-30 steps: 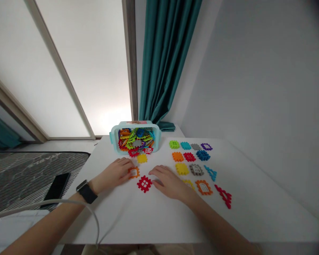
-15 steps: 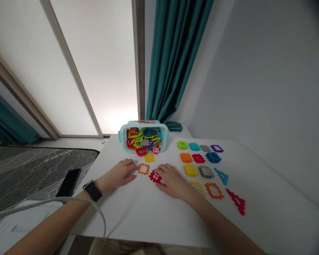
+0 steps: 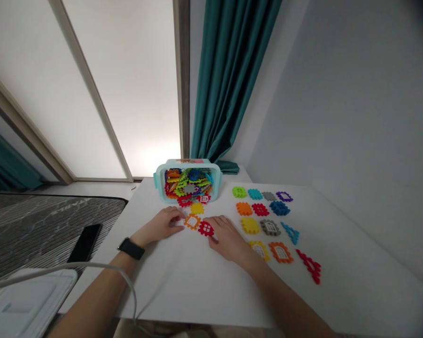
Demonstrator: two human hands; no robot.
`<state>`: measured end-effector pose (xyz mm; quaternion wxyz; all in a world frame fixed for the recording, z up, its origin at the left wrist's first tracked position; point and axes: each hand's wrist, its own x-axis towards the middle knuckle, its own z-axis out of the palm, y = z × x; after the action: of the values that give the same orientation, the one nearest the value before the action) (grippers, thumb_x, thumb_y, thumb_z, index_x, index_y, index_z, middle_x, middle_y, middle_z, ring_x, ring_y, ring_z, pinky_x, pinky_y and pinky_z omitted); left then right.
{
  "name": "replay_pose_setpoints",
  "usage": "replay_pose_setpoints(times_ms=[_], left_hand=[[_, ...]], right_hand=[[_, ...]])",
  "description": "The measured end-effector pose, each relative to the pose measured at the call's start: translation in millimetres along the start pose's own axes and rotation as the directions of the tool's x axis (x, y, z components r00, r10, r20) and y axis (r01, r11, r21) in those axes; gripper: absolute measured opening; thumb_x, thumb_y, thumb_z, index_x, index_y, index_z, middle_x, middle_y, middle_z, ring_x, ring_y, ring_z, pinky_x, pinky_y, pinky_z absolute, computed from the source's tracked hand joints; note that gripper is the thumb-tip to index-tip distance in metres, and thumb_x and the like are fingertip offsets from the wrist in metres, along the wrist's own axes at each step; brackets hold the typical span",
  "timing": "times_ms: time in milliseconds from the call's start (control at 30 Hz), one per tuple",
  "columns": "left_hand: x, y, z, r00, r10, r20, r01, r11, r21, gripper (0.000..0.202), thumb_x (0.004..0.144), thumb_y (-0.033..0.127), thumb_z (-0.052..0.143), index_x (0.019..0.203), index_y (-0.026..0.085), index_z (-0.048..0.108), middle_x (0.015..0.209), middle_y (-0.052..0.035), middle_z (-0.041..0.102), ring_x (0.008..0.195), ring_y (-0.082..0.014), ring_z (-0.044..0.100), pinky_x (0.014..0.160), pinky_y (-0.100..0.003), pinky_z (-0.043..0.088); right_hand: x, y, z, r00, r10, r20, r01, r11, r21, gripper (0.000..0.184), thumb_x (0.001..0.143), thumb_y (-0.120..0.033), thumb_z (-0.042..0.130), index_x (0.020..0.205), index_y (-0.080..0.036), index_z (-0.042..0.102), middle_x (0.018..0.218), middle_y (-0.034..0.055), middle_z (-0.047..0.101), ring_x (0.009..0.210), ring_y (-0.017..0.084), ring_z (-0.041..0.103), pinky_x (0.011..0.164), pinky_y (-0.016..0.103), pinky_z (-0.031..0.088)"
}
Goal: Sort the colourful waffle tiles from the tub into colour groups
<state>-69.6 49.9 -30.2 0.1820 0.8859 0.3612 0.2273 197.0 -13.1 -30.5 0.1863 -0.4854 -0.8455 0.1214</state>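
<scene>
Two toothed plastic building tiles with window cut-outs lie at the middle of the table, corners close together. My left hand (image 3: 165,224) is by the left edge of the orange tile (image 3: 192,221), fingertips touching or nearly touching it, thumb and fingers apart. My right hand (image 3: 226,236) grips the right side of the red tile (image 3: 206,228) between thumb and fingers. Just beyond the orange tile lies a yellow tile (image 3: 197,208). I cannot tell whether the orange and red tiles are joined.
Behind the hands, a light-blue tub (image 3: 158,181) of mixed tiles lies on its side, some spilling out. Several coloured tiles stand in rows on the right, including a yellow one (image 3: 250,226) and a red triangular piece (image 3: 309,266). A pale cable (image 3: 102,265) crosses the left forearm.
The orange tile has turned slightly and shifted right and away from me, closer to the red tile. My right hand has moved the red tile a little farther away from me.
</scene>
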Motion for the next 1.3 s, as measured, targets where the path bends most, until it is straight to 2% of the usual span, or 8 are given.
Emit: replay_pose_setpoints(times_ms=[233, 400, 500, 767, 867, 967, 1167, 1300], left_hand=[[-12, 20, -5.2, 0.971, -0.011, -0.240, 0.022, 0.999, 0.040, 0.024, 0.096, 0.025, 0.050, 0.113, 0.018, 0.064, 0.102, -0.0094, 0.067, 0.095, -0.0215, 0.063, 0.087, -0.035, 0.051], [-8, 47, 8.3, 0.972, 0.134, -0.194, -0.124, 0.990, 0.062, 0.039, 0.089, 0.029, 0.063, 0.126, 0.021, 0.059, 0.112, -0.0112, 0.065, 0.104, -0.0246, 0.061, 0.092, -0.039, 0.051], [-3, 55, 18.5, 0.972, 0.149, -0.181, -0.147, 0.989, 0.025, 0.022, 0.093, 0.030, 0.059, 0.113, 0.022, 0.065, 0.108, -0.0108, 0.065, 0.101, -0.0236, 0.062, 0.089, -0.038, 0.052], [0, 53, 25.2, 0.974, -0.006, -0.226, -0.040, 0.979, -0.200, 0.021, 0.097, 0.033, 0.053, 0.084, 0.019, 0.060, 0.091, -0.0066, 0.062, 0.083, -0.0178, 0.059, 0.073, -0.030, 0.051], [-1, 54, 28.3, 0.975, -0.015, -0.222, -0.027, 0.982, -0.186, 0.018, 0.093, 0.031, 0.059, 0.106, 0.019, 0.060, 0.097, -0.0066, 0.063, 0.082, -0.0178, 0.060, 0.074, -0.031, 0.052], [-2, 53, 30.3, 0.977, 0.039, -0.211, -0.064, 0.991, -0.114, 0.057, 0.083, 0.032, 0.071, 0.134, 0.022, 0.047, 0.115, -0.0101, 0.062, 0.092, -0.0211, 0.063, 0.083, -0.036, 0.054], [-4, 50, 29.2, 0.964, 0.119, -0.239, -0.105, 0.992, 0.071, 0.048, 0.085, 0.034, 0.070, 0.128, 0.022, 0.053, 0.116, -0.0123, 0.064, 0.104, -0.0259, 0.064, 0.089, -0.040, 0.054], [-4, 51, 27.6, 0.959, 0.132, -0.249, -0.120, 0.991, 0.062, 0.043, 0.086, 0.034, 0.069, 0.124, 0.022, 0.055, 0.114, -0.0120, 0.064, 0.102, -0.0249, 0.065, 0.088, -0.039, 0.055]], right_hand=[[-3, -2, 2, 0.996, 0.038, -0.075, -0.020, 0.972, 0.233, 0.044, 0.073, -0.005, 0.059, 0.114, -0.020, 0.064, 0.127, 0.0109, 0.063, 0.121, 0.028, 0.053, 0.104, 0.044, 0.043], [-2, -2, 1, 0.993, 0.115, -0.021, -0.074, 0.755, 0.651, 0.027, 0.078, -0.012, 0.057, 0.102, -0.020, 0.066, 0.127, 0.0084, 0.066, 0.097, 0.020, 0.065, 0.082, 0.034, 0.053], [-1, -6, -3, 0.995, 0.101, 0.007, -0.072, 0.660, 0.748, 0.022, 0.083, -0.016, 0.054, 0.099, -0.020, 0.068, 0.124, 0.0077, 0.068, 0.104, 0.021, 0.065, 0.085, 0.034, 0.052], [2, -9, 12, 0.971, 0.230, -0.069, -0.092, 0.624, 0.776, 0.015, 0.090, -0.030, 0.056, 0.095, -0.019, 0.064, 0.085, 0.0012, 0.066, 0.078, 0.016, 0.058, 0.070, 0.028, 0.045], [4, -8, 17, 0.951, 0.293, -0.100, -0.101, 0.598, 0.795, 0.017, 0.090, -0.033, 0.056, 0.091, -0.019, 0.065, 0.078, -0.0005, 0.063, 0.071, 0.015, 0.055, 0.065, 0.027, 0.043], [5, -9, 16, 0.937, 0.336, -0.096, -0.108, 0.539, 0.836, 0.020, 0.087, -0.037, 0.058, 0.091, -0.019, 0.066, 0.074, -0.0019, 0.061, 0.066, 0.013, 0.052, 0.061, 0.026, 0.041], [4, -7, 16, 0.936, 0.344, -0.076, -0.102, 0.471, 0.876, 0.024, 0.085, -0.038, 0.062, 0.100, -0.019, 0.067, 0.069, -0.0030, 0.056, 0.062, 0.012, 0.048, 0.056, 0.025, 0.039], [2, -7, 17, 0.934, 0.339, -0.111, -0.082, 0.508, 0.857, 0.032, 0.088, -0.035, 0.059, 0.115, -0.020, 0.063, 0.068, -0.0040, 0.052, 0.061, 0.012, 0.048, 0.055, 0.024, 0.041]])
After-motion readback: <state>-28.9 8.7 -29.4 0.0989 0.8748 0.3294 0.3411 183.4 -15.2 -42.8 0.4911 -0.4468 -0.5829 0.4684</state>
